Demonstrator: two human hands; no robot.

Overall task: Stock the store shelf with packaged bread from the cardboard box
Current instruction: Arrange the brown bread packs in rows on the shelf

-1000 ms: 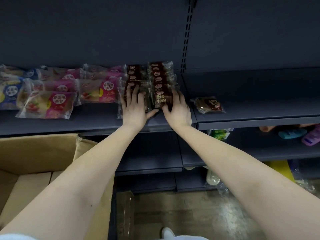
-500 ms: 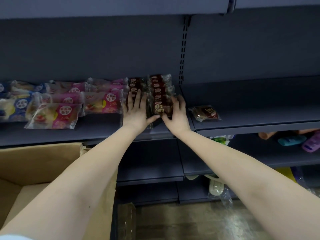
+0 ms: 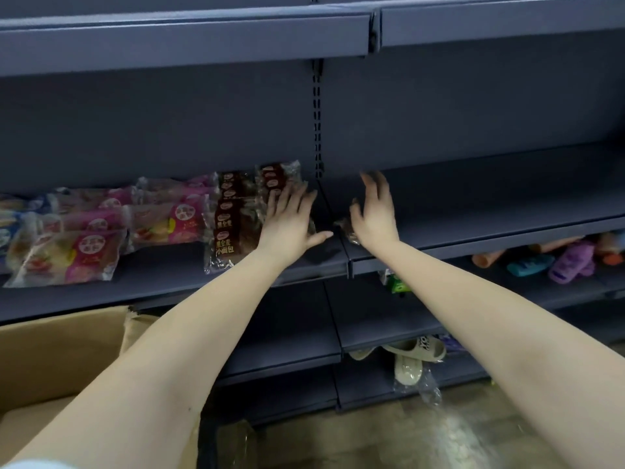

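Left hand (image 3: 291,220) flat, palm down, fingers spread, lying on the right-hand stack of dark brown bread packs (image 3: 280,184) at the centre of the frame, pressing on it and closed around nothing. Right hand (image 3: 373,211) just to the right of centre, open, fingers fanned and blurred, hovering over a single brown bread pack (image 3: 348,230) that peeks out under the wrist at the shelf's front lip; whether the palm touches it, I cannot tell, but nothing is clenched.

Beside the left hand, toward frame left, a second column of the brown packs (image 3: 230,228) runs from the back panel to the front edge, white and yellow lettering up. Further left, pink-labelled bread packs (image 3: 91,257) lie in rows, and at the far left edge a few blue-labelled ones (image 3: 10,228) are partly cut off.

All of it sits on the dark blue shelf (image 3: 169,282), which splits at a slotted upright (image 3: 317,120) in mid-frame; the right bay holds only that lone pack.

Lower left corner, the cardboard box (image 3: 61,353), flaps open, its inside mostly hidden by the left forearm. Lower shelves on the right: colourful slippers (image 3: 571,262) at the right edge, a green packet (image 3: 397,286) below the right wrist, beige sandals (image 3: 412,358) in plastic lower down.
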